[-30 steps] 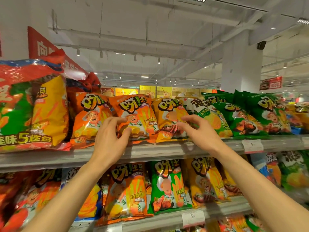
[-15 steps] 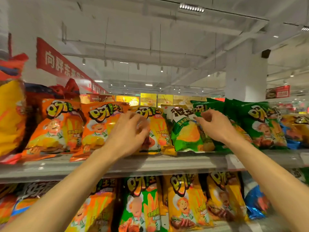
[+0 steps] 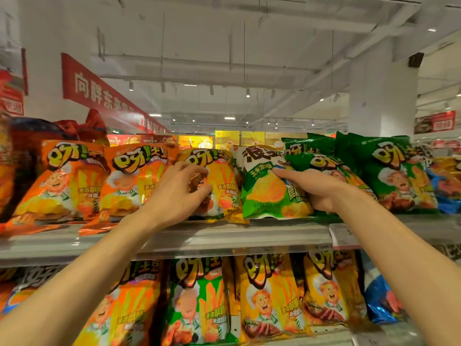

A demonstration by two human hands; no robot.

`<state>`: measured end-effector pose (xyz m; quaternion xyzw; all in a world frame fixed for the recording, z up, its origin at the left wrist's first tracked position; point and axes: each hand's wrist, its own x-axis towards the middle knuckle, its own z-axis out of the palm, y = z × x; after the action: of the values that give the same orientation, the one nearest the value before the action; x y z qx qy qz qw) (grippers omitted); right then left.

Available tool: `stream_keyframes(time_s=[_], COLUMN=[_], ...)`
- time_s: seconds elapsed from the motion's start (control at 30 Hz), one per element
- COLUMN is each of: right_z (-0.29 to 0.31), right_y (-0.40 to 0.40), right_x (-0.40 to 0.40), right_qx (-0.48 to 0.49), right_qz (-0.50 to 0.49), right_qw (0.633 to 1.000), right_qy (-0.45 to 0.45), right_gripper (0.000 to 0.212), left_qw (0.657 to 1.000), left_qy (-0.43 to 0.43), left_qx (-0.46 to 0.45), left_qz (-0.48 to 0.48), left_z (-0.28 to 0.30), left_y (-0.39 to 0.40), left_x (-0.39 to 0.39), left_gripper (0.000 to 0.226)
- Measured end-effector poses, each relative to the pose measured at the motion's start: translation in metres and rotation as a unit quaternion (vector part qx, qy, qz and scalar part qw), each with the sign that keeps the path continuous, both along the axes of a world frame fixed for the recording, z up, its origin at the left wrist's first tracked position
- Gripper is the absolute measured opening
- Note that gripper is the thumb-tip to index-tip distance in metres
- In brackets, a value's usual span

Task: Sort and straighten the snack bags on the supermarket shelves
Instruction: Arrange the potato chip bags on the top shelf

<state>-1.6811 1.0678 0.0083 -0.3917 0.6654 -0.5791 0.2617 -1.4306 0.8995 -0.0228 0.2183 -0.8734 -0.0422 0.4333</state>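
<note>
On the upper shelf (image 3: 224,236), left hand (image 3: 174,196) grasps the yellow bag (image 3: 222,186); right hand (image 3: 316,188) clasps the white-green bag (image 3: 264,193) beside it

Orange bags (image 3: 62,181), a yellow bag (image 3: 222,181), green bags (image 3: 396,171), red banner (image 3: 99,91).

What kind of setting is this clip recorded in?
A supermarket snack aisle: two tiers of shelving packed with snack bags, a price tag on the shelf edge, and a red hanging banner overhead.
</note>
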Motion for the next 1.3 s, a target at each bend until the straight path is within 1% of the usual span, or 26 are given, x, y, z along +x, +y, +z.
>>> stream_keyframes(time_s=[0.13,0.23,0.3,0.43,0.53,0.6,0.7,0.77,0.83,0.9,0.93,1.03,1.2,1.3], right_z=[0.001,0.009,0.014,0.015,0.007,-0.003,-0.026,-0.045,-0.068,-0.094,-0.108,-0.148,-0.204,-0.223], right_y=[0.0,0.0,0.002,0.009,0.022,0.031,0.045,0.055,0.068,0.081,0.087,0.107,0.148,0.175], right_x=[0.003,0.011,0.02,0.039,0.056,0.07,0.092,0.108,0.123,0.136,0.142,0.156,0.165,0.158], right_qx=[-0.065,-0.093,-0.103,-0.109,-0.121,-0.13,-0.136,-0.136,-0.141,-0.134,-0.128,-0.116,-0.088,-0.095], right_qz=[0.013,0.027,0.029,0.01,-0.008,-0.032,-0.074,-0.112,-0.149,-0.186,-0.199,-0.226,-0.275,-0.279], right_qw=[0.997,0.994,0.993,0.994,0.992,0.991,0.988,0.984,0.978,0.973,0.971,0.967,0.957,0.955], right_qy=[-0.048,-0.054,-0.042,0.002,0.011,0.015,0.02,0.024,0.022,0.027,0.028,0.032,-0.006,-0.042], right_gripper=[0.05,0.043,0.041,0.043,0.039,0.042,0.05,0.051,0.052,0.062,0.067,0.066,0.08,0.071], left_qw=[1.0,0.999,0.998,0.988,0.978,0.97,0.951,0.939,0.928,0.919,0.916,0.903,0.873,0.861], left_qy=[0.001,0.001,0.008,0.072,0.127,0.156,0.189,0.203,0.202,0.199,0.196,0.198,0.187,0.189], left_qx=[0.007,0.024,0.036,0.097,0.113,0.125,0.162,0.185,0.215,0.244,0.257,0.289,0.358,0.388], left_qz=[-0.008,-0.022,-0.041,-0.095,-0.117,-0.142,-0.182,-0.208,-0.227,-0.236,-0.239,-0.248,-0.274,-0.269], left_z=[0.002,0.005,0.006,0.004,-0.002,-0.009,-0.028,-0.046,-0.067,-0.087,-0.098,-0.126,-0.171,-0.19], left_y=[-0.001,-0.001,0.001,0.006,0.01,0.015,0.022,0.027,0.03,0.032,0.034,0.048,0.093,0.118], left_x=[0.002,0.004,0.007,0.022,0.045,0.061,0.083,0.096,0.106,0.114,0.116,0.115,0.103,0.09], left_gripper=[0.043,0.043,0.041,0.039,0.034,0.03,0.024,0.022,0.018,0.017,0.017,0.02,0.028,0.032])
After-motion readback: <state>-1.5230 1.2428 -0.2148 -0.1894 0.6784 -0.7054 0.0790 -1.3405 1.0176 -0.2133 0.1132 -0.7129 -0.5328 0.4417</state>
